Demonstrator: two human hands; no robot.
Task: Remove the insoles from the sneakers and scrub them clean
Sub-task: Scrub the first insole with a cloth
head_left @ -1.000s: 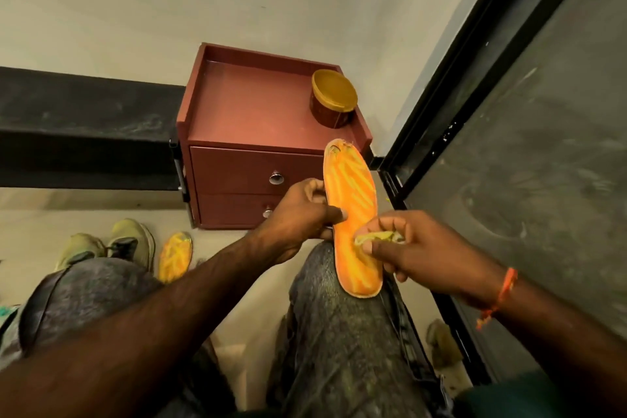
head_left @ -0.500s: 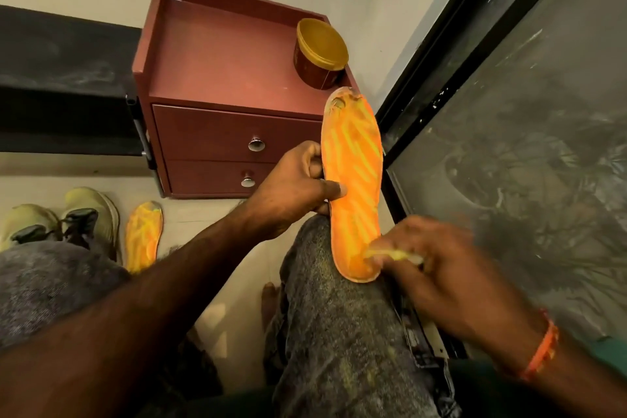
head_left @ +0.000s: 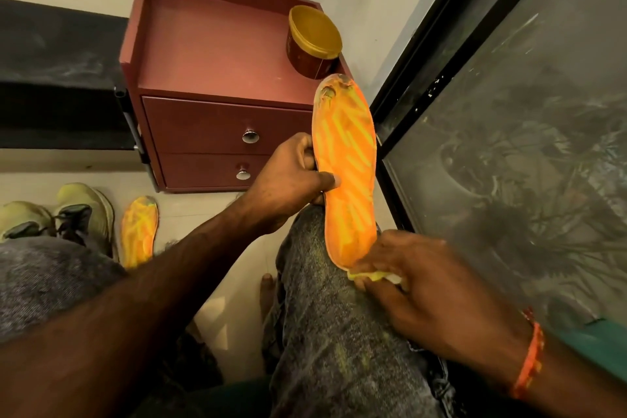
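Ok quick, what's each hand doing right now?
Left hand: grips the orange insole by its edge.
Right hand: pinches a yellow scrub pad at the insole's near end.

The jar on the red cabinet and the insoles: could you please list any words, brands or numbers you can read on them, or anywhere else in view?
No text can be read anywhere in this view.
Jar: the dark red side may carry a label, but it is too blurred to read.
Held insole: only yellow stripes on orange and a worn toe, no letters.
Insole on the floor: the same pattern, no text.
Sneakers: no legible brand.
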